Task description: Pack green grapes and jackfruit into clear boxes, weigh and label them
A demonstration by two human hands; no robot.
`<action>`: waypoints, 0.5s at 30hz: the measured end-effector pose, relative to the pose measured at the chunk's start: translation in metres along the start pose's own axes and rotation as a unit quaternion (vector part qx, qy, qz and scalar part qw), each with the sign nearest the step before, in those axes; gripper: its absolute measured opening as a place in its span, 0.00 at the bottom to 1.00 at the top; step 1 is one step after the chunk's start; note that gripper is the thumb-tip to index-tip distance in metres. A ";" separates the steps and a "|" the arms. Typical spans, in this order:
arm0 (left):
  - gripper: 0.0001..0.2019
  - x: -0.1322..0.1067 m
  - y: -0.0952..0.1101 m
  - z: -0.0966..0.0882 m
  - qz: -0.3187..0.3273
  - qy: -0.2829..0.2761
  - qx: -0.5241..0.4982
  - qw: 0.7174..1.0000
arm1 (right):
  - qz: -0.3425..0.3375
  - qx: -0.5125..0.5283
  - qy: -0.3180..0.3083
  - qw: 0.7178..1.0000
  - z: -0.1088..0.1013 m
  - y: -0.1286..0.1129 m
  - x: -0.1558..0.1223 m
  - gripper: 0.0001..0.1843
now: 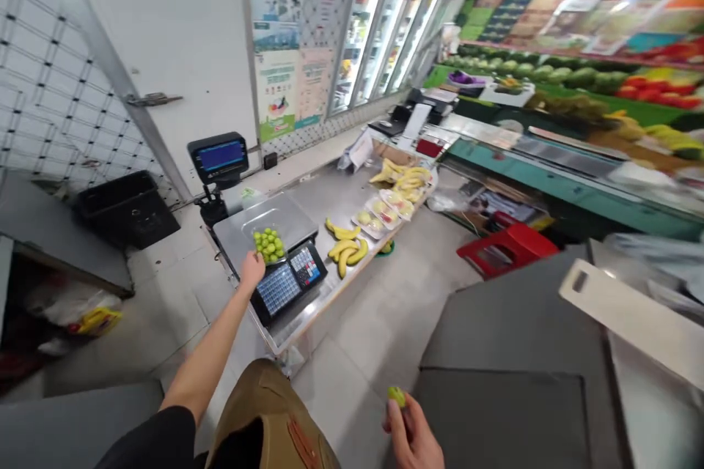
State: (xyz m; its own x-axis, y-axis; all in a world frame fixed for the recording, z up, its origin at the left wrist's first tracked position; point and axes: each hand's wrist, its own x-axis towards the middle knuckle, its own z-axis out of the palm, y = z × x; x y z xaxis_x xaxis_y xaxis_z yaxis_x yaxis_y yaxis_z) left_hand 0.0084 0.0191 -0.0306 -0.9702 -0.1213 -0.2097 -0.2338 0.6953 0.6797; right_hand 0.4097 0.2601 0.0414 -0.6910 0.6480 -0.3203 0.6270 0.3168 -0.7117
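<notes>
Small round green fruits, like grapes or green jujubes, lie heaped in a clear tray on the metal scale plate. My left hand is closed at the tray's near edge; the exact grip of its fingertips is hard to see. Low in the view, apart from the counter, my right hand pinches one small green fruit between thumb and fingers. The scale's keypad sits just right of my left hand, and its blue display stands behind the plate.
Bananas and wrapped fruit trays lie along the counter, with more bananas farther back. A red stool and a grey cabinet stand to the right. At left is a black bin.
</notes>
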 end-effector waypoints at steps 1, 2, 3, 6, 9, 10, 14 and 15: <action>0.16 0.001 -0.004 -0.001 -0.010 -0.010 -0.016 1.000 | -0.020 0.008 -0.015 1.000 0.012 -0.022 0.020 0.22; 0.17 -0.003 -0.009 -0.002 -0.016 -0.017 -0.032 0.999 | -0.047 0.011 -0.040 0.998 0.022 -0.043 0.036 0.21; 0.18 -0.009 -0.014 -0.003 -0.019 -0.022 -0.048 0.998 | -0.074 0.014 -0.065 0.995 0.031 -0.063 0.050 0.20; 0.20 -0.045 -0.034 -0.009 -0.010 -0.033 -0.096 0.995 | -0.135 0.039 -0.141 0.980 0.056 -0.111 0.080 0.20; 0.15 -0.089 -0.050 -0.016 0.035 -0.074 -0.166 0.983 | -0.168 0.067 -0.239 0.954 0.086 -0.144 0.101 0.21; 0.14 -0.101 -0.053 -0.019 0.055 -0.094 -0.204 0.973 | -0.176 0.073 -0.278 0.941 0.098 -0.153 0.106 0.20; 0.17 -0.130 -0.051 -0.037 0.093 -0.136 -0.289 0.943 | -0.179 0.115 -0.385 0.898 0.146 -0.186 0.121 0.25; 0.18 -0.132 -0.048 -0.042 0.102 -0.133 -0.289 0.942 | -0.177 0.127 -0.397 0.892 0.155 -0.193 0.125 0.27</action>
State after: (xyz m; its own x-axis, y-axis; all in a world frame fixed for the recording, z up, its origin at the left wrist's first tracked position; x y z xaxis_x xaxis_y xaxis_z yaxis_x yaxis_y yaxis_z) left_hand 0.1448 -0.0280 -0.0060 -0.9664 0.2095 -0.1493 -0.1135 0.1735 0.9783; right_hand 0.1468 0.1723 0.0416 -0.9296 -0.1877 -0.3172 0.2869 0.1721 -0.9424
